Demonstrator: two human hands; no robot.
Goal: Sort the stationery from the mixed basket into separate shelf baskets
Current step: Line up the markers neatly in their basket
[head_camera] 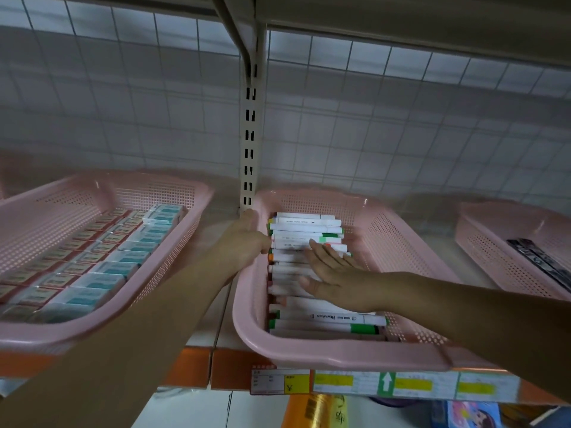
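Our right hand (336, 279) lay flat, fingers straight, on the white markers (306, 225) stacked along the left wall of the middle pink basket (309, 350), which sat at the shelf's (191, 366) front edge. Our left hand (244, 242) rested at that basket's left rim near its far-left corner, fingers stretched out, gripping nothing. The left basket (92, 329) held rows of boxed erasers (102, 273); the right basket (482, 242) held dark strips (543, 261).
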